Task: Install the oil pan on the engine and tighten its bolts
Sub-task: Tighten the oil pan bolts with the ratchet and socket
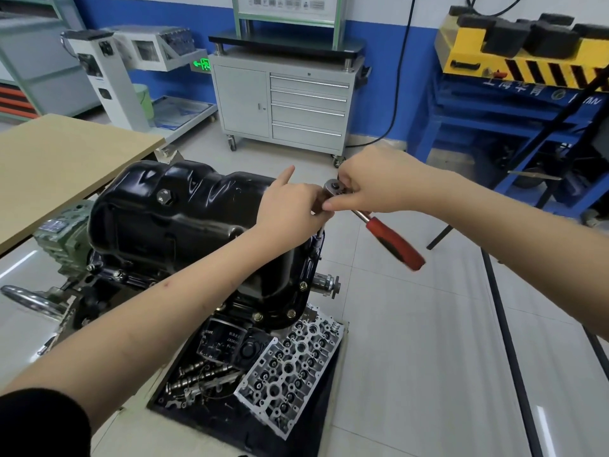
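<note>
A glossy black oil pan (184, 219) sits on the upturned engine (108, 275), with brass-coloured bolts (302, 285) along its near flange. A ratchet wrench with a red handle (395, 242) stands over the pan's right edge on an extension bar (319, 235). My left hand (290, 209) grips the extension just under the ratchet head, index finger pointing up. My right hand (369, 183) pinches the ratchet head (333, 188) from the right. The red handle hangs free, slanting down to the right.
A cylinder head (293, 367) and camshaft parts (201, 377) lie in a black tray (237, 423) below the engine, beside an oil filter (220, 341). A wooden table (49, 166) stands at the left, a grey tool cabinet (283, 103) behind, a blue and yellow lift frame (520, 94) at the right.
</note>
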`<action>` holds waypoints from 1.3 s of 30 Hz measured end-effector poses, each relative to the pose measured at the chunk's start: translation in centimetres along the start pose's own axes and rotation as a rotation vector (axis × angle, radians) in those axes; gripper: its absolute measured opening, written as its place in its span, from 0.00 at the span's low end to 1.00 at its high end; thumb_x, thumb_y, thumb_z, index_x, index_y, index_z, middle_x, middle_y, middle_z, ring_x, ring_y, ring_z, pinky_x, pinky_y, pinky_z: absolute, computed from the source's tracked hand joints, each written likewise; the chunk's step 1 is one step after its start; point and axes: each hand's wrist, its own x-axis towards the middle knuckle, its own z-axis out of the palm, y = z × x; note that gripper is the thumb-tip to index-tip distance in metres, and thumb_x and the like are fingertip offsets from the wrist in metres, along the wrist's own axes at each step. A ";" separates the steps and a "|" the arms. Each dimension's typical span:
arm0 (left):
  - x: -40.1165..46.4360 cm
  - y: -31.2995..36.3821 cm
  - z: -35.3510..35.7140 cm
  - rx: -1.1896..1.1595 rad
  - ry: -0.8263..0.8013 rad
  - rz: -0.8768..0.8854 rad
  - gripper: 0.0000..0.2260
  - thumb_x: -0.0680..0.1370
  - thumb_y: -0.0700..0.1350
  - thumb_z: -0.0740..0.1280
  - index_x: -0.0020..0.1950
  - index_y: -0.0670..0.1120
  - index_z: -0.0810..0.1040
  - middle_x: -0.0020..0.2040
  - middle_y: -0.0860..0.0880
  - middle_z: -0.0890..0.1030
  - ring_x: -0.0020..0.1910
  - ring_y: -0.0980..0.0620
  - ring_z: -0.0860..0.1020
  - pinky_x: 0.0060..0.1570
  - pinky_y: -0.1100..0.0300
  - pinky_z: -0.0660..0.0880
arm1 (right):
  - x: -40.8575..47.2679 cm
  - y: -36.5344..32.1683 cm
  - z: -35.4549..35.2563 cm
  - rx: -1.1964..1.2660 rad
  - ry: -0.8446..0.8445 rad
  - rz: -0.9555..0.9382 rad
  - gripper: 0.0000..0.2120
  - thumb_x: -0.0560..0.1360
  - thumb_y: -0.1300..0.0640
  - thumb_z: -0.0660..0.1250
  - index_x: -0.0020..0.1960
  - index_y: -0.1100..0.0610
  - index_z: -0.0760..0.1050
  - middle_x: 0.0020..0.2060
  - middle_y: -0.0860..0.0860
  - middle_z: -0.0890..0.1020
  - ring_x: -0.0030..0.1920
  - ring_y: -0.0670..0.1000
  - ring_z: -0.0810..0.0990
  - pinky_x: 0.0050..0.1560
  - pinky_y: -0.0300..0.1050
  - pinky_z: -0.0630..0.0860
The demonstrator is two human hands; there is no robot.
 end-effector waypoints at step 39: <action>-0.5 -0.1 -0.4 0.119 -0.092 0.057 0.14 0.77 0.50 0.61 0.35 0.44 0.75 0.34 0.42 0.81 0.42 0.43 0.79 0.70 0.63 0.41 | 0.5 -0.2 -0.4 -0.158 0.047 -0.271 0.10 0.75 0.55 0.64 0.55 0.55 0.73 0.46 0.51 0.79 0.48 0.54 0.74 0.40 0.46 0.66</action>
